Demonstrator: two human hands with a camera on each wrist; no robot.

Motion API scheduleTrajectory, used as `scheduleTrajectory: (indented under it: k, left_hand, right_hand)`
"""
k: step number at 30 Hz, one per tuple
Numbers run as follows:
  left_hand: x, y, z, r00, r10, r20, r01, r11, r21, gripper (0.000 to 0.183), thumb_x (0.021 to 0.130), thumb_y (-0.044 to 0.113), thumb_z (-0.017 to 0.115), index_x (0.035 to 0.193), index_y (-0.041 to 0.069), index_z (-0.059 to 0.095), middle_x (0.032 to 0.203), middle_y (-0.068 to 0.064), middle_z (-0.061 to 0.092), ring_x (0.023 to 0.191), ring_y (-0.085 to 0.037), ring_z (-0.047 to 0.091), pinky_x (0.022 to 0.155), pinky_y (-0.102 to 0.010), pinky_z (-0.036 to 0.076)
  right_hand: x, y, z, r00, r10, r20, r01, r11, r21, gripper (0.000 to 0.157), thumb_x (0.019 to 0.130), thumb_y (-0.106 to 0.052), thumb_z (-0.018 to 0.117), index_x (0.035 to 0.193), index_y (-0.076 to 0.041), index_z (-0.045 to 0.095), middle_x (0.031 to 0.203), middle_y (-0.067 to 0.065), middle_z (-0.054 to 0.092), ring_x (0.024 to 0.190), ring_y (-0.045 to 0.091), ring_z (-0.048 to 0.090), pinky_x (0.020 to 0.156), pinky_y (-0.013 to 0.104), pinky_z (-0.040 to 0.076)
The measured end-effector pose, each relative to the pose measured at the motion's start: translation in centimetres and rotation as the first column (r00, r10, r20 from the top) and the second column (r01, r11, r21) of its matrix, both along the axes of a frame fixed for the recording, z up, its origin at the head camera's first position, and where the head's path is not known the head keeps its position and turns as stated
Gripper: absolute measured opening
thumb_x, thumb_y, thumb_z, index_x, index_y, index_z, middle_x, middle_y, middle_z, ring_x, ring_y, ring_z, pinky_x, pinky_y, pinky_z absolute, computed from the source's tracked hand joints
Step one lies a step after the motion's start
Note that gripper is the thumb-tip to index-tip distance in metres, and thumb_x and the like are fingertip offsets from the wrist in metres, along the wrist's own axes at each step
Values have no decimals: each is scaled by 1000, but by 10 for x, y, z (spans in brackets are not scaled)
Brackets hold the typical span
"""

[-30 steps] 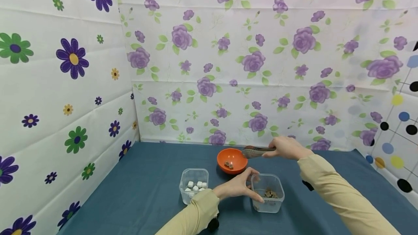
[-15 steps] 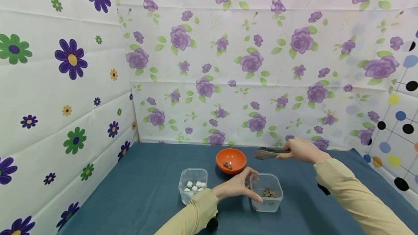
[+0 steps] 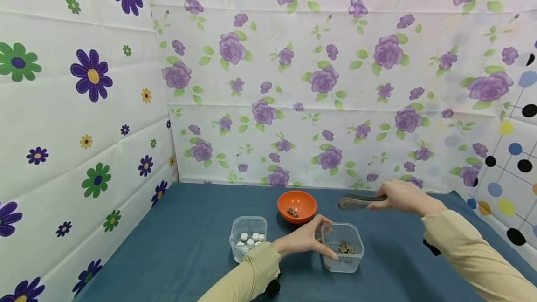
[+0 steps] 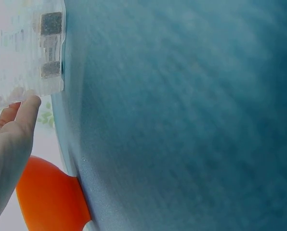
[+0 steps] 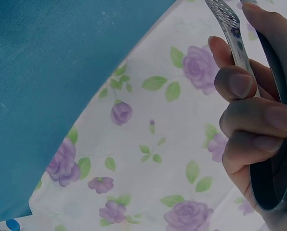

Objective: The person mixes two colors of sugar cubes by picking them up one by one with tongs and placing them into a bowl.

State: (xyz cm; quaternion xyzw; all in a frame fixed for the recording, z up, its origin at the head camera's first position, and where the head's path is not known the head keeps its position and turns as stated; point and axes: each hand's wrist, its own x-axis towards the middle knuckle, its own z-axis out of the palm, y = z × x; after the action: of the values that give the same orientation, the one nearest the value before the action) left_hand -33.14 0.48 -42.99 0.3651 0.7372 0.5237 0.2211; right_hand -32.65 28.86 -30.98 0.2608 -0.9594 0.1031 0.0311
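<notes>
My right hand (image 3: 404, 197) grips a pair of metal tongs (image 3: 354, 202), raised above the cloth at the back right. In the right wrist view, fingers wrap both arms of the tongs (image 5: 239, 50), and a gap shows between their perforated heads. My left hand (image 3: 304, 239) holds a clear plastic container (image 3: 345, 267) at its left side, thumb toward the front and fingers toward the back. Several brown pieces (image 3: 345, 248) lie inside it. In the left wrist view, fingertips touch the clear container (image 4: 47, 85). Behind the left hand stands an orange bowl (image 3: 303, 198) with a few brown pieces in it.
To the left, a second clear container (image 3: 248, 221) holds several white cubes (image 3: 255, 236), partly behind the left sleeve (image 3: 262, 262). A blue cloth (image 3: 184, 236) covers the table. Flower-patterned sheets (image 3: 247, 83) rise at the back and sides.
My right hand has carried the tongs to the right, away from over the orange bowl's rim. The left hand and both containers have stayed in place.
</notes>
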Motion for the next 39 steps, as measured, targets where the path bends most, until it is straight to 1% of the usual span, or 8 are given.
scheduleTrajectory:
  k: [6,10,15,20,23,30,33,39]
  left_hand:
    - [0,0,1,1000,1,-4,-1,1000,-1,53,81,15,69,124,22,39,120,-2,46,105,-24,43,78,-28,43]
    - [0,1,1,1000,1,-1,-1,1000,2,53,80,14,69,123,22,39,120,-1,46,106,-26,43,78,-28,43]
    - [0,0,1,1000,-5,6,5,1000,2,53,81,14,69,124,21,38,120,-2,45,104,-23,44,78,-28,43]
    - [-1,-1,1,1000,-9,2,9,1000,5,54,81,14,68,125,21,38,120,-2,45,100,-18,45,77,-28,43]
    - [-1,-1,1,1000,-9,-1,9,1000,11,54,81,14,69,125,21,38,120,-3,45,100,-19,44,76,-28,43]
    - [0,0,1,1000,-8,8,8,1000,8,59,82,14,68,130,11,35,120,-4,44,98,-17,45,74,-29,44]
    - [1,0,2,1000,0,8,0,1000,0,59,81,14,69,130,11,35,119,-3,44,96,-17,45,73,-29,44]
    - [1,1,2,1000,20,2,-20,1000,-15,59,80,15,70,129,15,37,115,4,43,92,-15,48,73,-29,44]
  right_hand:
    - [8,2,5,1000,11,0,-11,1000,17,42,78,-46,66,50,-21,47,45,-11,23,40,4,18,42,23,19]
    - [16,0,11,999,35,-6,-35,999,30,42,78,-47,65,50,-22,46,46,-11,23,40,3,17,42,22,19]
    - [27,-5,17,997,72,-19,-71,995,65,41,79,-46,64,51,-23,44,47,-11,22,40,3,16,42,22,18]
    - [35,-13,19,996,84,-14,-83,992,97,36,78,-44,66,54,-24,50,47,-13,24,40,2,18,42,22,20]
    - [39,-18,18,996,90,-13,-88,991,105,35,77,-43,67,53,-25,49,47,-13,22,41,3,18,42,22,19]
    - [41,-26,9,994,102,28,-105,990,97,40,77,-42,68,51,-25,42,48,-12,19,41,3,14,42,23,16]
    - [40,-28,4,993,110,39,-113,988,102,40,76,-41,69,51,-24,43,47,-12,20,41,3,15,42,23,16]
    - [37,-33,-9,994,107,11,-108,982,152,37,74,-39,72,50,-24,47,46,-12,22,41,3,17,42,22,17]
